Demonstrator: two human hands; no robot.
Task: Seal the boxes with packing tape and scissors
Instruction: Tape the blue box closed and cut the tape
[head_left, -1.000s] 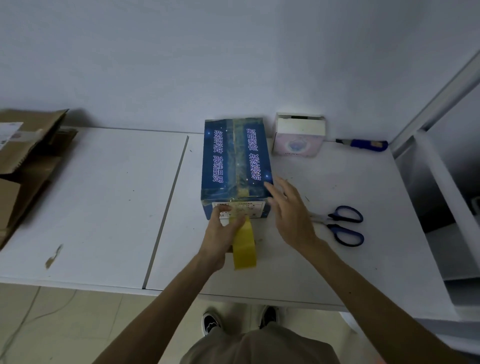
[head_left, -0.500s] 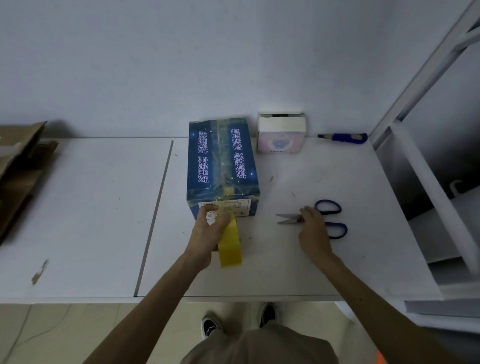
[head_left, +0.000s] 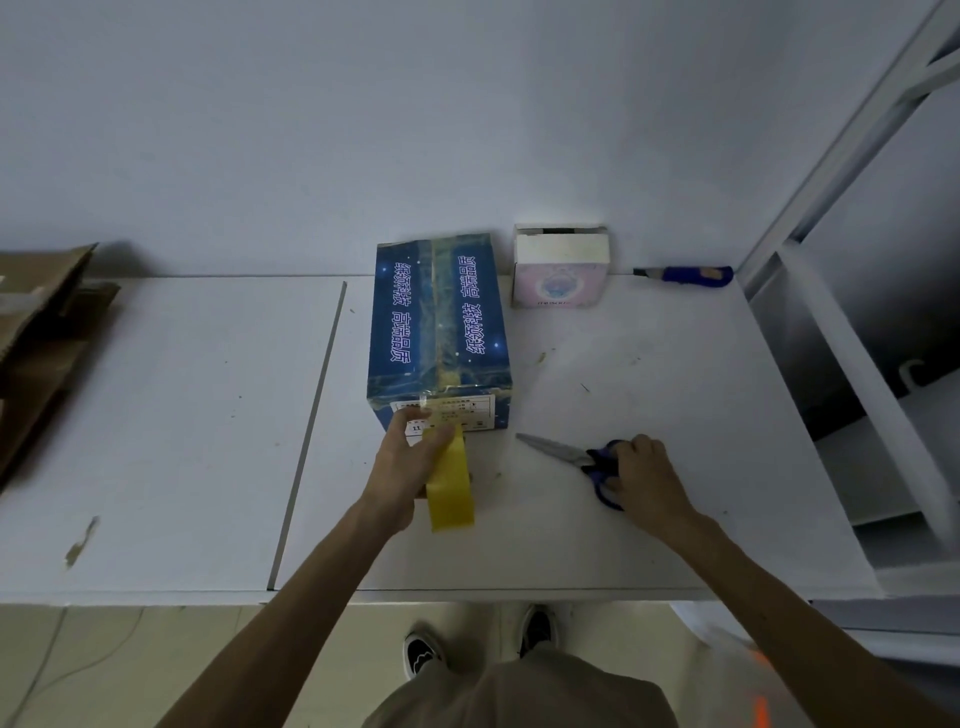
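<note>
One blue box (head_left: 441, 322) taped shut; left fingers (head_left: 410, 422) grip tape roll (head_left: 452, 491); right fingers (head_left: 644, 448) apparently grip scissors (head_left: 558, 449).

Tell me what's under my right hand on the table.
The blue-handled scissors: the right hand grips their handles, blades sticking out left on the table. Most of the handle loops are covered, so finger placement cannot be seen.

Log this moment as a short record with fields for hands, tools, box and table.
left: left hand grips yellow packing tape roll at the near end of blue printed cardboard box
right: right hand curled over handles of blue-handled steel scissors, blades pointing left
box top: glossy tape strip along its centre
behind: small pink-and-white box, blue-handled utility knife
surface: white table
</note>
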